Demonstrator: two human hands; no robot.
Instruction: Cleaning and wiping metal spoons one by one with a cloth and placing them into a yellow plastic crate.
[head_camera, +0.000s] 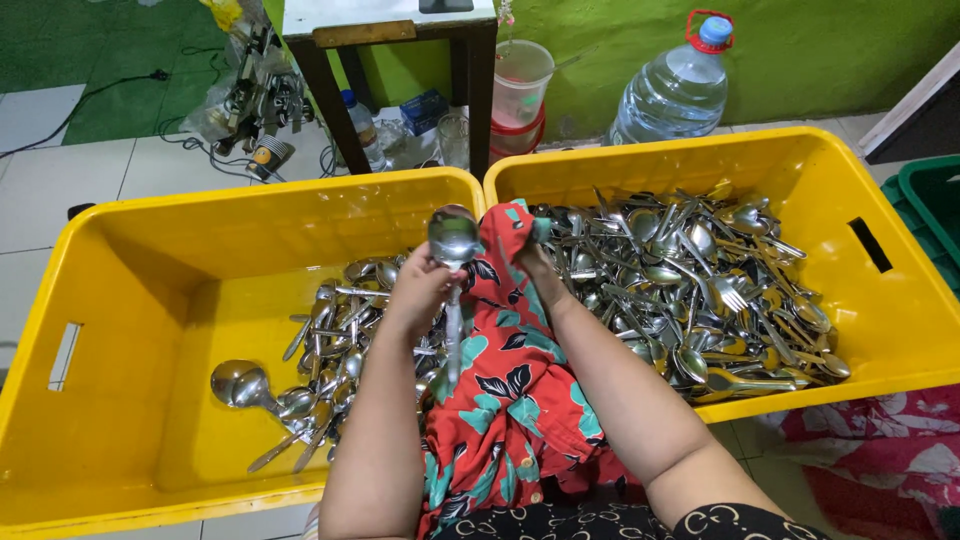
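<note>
In the middle of the frame, the left hand (420, 295) is raised with bent wrist, its fingers closed around a steel ladle (452, 240) held upright. The right hand (530, 262), mostly hidden, grips a red floral cloth (510, 370) beside the ladle's bowl, between two yellow crates (150, 300).

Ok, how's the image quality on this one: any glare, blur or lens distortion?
Head view: bright, even light and sharp focus; glare on the ladle in the left hand and across the cutlery pile; wide-lens bending bows the rim of the left bin; the cloth hides most of the right hand.
</note>
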